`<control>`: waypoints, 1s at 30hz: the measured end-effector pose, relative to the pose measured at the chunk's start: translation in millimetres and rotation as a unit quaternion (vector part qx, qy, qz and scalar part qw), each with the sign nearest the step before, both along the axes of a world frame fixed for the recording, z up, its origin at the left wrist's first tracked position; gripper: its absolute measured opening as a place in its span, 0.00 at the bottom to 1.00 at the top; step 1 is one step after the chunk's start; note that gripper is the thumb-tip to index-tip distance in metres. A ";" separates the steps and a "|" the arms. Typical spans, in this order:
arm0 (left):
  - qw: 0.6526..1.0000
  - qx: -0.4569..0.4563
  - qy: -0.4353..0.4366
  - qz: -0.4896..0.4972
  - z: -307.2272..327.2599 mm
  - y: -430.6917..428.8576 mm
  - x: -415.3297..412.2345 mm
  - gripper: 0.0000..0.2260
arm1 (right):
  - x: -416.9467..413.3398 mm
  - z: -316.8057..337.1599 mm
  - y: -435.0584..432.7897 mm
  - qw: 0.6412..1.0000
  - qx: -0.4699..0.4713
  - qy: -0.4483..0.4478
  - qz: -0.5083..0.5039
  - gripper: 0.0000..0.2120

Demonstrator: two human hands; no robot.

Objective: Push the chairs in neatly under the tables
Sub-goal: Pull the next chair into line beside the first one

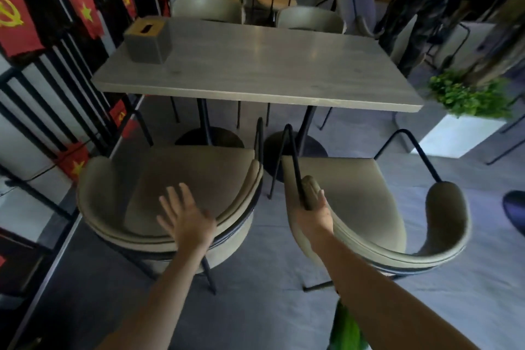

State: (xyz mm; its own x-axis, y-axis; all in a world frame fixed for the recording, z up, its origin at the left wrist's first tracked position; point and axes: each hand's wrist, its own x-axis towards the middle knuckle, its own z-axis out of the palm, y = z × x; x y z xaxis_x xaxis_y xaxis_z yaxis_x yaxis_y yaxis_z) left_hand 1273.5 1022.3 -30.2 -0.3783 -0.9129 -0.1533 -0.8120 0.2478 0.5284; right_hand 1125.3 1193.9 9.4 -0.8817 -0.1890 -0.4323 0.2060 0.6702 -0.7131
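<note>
Head view — right chair [366,202] angled left, right hand [314,214] gripping armrest.

Grey floor [270,307], red flags [17,23] on black railing at left, leafy plant [466,96] in white planter at right.

We note the table [255,65] top: pale wood grain, smooth, faint sheen. Both chairs, left [176,176] and right [355,202], show matt cloth-like padding on thin black metal rods. Tissue box [147,40]: matt, wood-look.
</note>
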 end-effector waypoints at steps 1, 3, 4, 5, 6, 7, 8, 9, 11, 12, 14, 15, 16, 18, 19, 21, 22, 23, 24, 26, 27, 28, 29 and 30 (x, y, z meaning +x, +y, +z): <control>0.999 0.004 0.019 -0.033 1.8 25.0 -19.7 0.35 | -11.9 3.0 14.1 1.000 0.011 -0.003 -0.011 0.35; 0.994 0.024 0.049 -0.095 2.7 76.9 -57.8 0.33 | -35.2 6.1 45.5 0.999 0.026 -0.005 -0.017 0.36; 0.991 0.036 0.061 -0.117 2.2 100.9 -75.7 0.32 | -48.8 3.2 62.4 0.999 0.031 -0.001 -0.013 0.37; 0.988 0.059 0.075 -0.125 0.8 122.6 -93.7 0.33 | -62.8 -0.1 79.8 0.999 0.042 0.003 -0.008 0.39; 0.984 0.090 0.088 -0.124 -1.0 143.1 -111.2 0.35 | -78.0 -4.4 99.6 0.998 0.055 0.007 -0.006 0.39; 0.981 0.120 0.097 -0.119 -3.8 162.3 -127.2 0.36 | -91.9 -7.2 120.5 0.997 0.080 0.011 -0.006 0.39; 0.978 0.142 0.106 -0.114 -6.3 180.5 -141.6 0.37 | -106.1 -11.6 142.0 0.994 0.109 0.013 -0.009 0.37; 0.974 0.161 0.116 -0.105 -8.8 195.2 -153.3 0.38 | -116.7 -12.2 161.3 0.989 0.144 0.017 -0.012 0.36; 0.962 0.216 0.150 -0.071 -11.9 223.9 -176.2 0.42 | -139.9 -14.5 200.7 0.980 0.195 0.034 -0.027 0.37; 0.954 0.245 0.168 -0.044 -11.6 236.3 -185.5 0.44 | -152.5 -19.5 218.6 0.975 0.213 0.042 -0.040 0.38; 0.944 0.269 0.192 0.007 -14.1 253.7 -199.8 0.48 | -174.7 -26.1 246.8 0.970 0.228 0.046 -0.073 0.41; 0.944 0.267 0.191 0.029 -15.4 259.2 -204.9 0.48 | -182.3 -25.6 256.8 0.969 0.222 0.038 -0.096 0.42; 0.947 0.259 0.185 0.048 -16.8 263.0 -209.4 0.48 | -192.8 -31.0 266.3 0.972 0.202 0.030 -0.120 0.43; 0.953 0.235 0.175 0.082 -17.8 263.8 -211.6 0.45 | -203.7 -36.5 274.4 0.978 0.136 0.006 -0.157 0.42; 0.954 0.222 0.175 0.096 -18.0 265.2 -213.7 0.42 | -207.9 -38.5 276.7 0.980 0.107 -0.009 -0.169 0.41; 0.954 0.209 0.179 0.120 -18.2 267.7 -219.3 0.37 | -216.3 -40.8 277.5 0.978 0.064 -0.038 -0.196 0.40; 0.953 0.207 0.180 0.128 -18.0 268.7 -221.3 0.36 | -220.8 -41.4 276.4 0.975 0.042 -0.051 -0.213 0.40; 0.953 0.205 0.181 0.133 -18.7 269.1 -223.0 0.36 | -225.1 -42.1 274.9 0.971 0.034 -0.060 -0.228 0.39; 0.953 0.203 0.181 0.136 -19.6 268.3 -224.6 0.36 | -228.9 -43.2 273.3 0.968 0.025 -0.062 -0.241 0.38; 0.951 0.207 0.182 0.141 -20.6 265.4 -226.1 0.37 | -230.8 -44.6 269.4 0.966 0.032 -0.060 -0.250 0.35; 0.950 0.210 0.183 0.142 -20.8 263.7 -226.4 0.37 | -230.6 -44.7 267.4 0.966 0.037 -0.056 -0.250 0.34; 0.949 0.211 0.183 0.142 -20.6 261.5 -226.8 0.36 | -230.2 -44.4 264.9 0.966 0.037 -0.052 -0.249 0.34; 0.949 0.212 0.184 0.142 -20.7 259.2 -226.9 0.36 | -230.0 -44.5 262.6 0.967 0.037 -0.054 -0.247 0.34; 0.950 0.210 0.184 0.140 -20.0 256.5 -227.0 0.36 | -230.0 -44.5 260.2 0.967 0.036 -0.054 -0.246 0.34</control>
